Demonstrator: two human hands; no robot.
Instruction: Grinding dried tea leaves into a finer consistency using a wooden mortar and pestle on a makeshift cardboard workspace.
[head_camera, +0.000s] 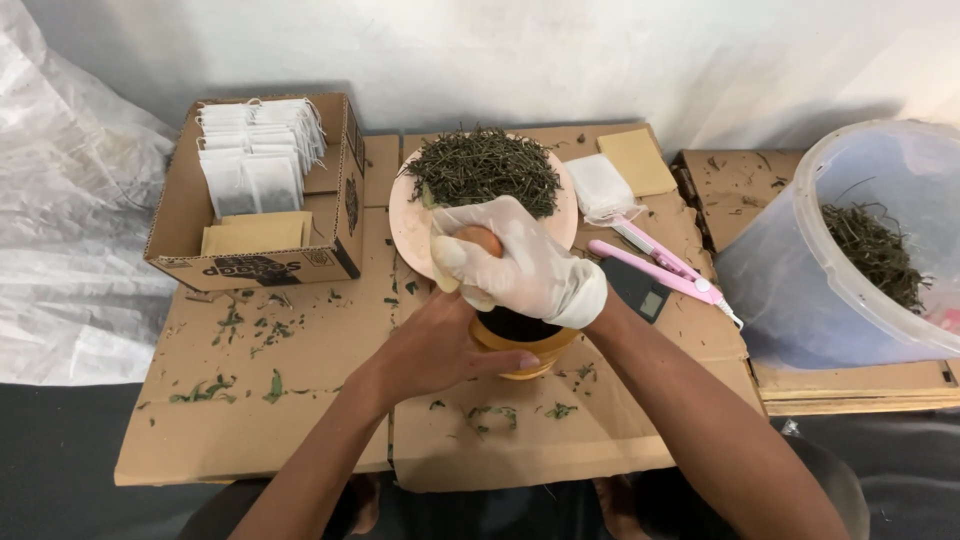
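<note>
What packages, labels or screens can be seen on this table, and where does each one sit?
Cardboard box: upper left, open, brown, a dark printed label on its front.
White filter bags: stacked upright inside that box, with tan envelopes lying in front.
White pouch and tan envelope: right of the pink plate.
Small dark device with a pale screen: by the gloved right hand.

Box (190, 215) left, bucket (800, 290) right.

Yellow bowl (524, 352): largely hidden beneath both hands. Brown object in the gloved right hand (520, 268): mostly covered, kind unclear. Plastic tub (850, 280), far right: cut by the frame edge.
</note>
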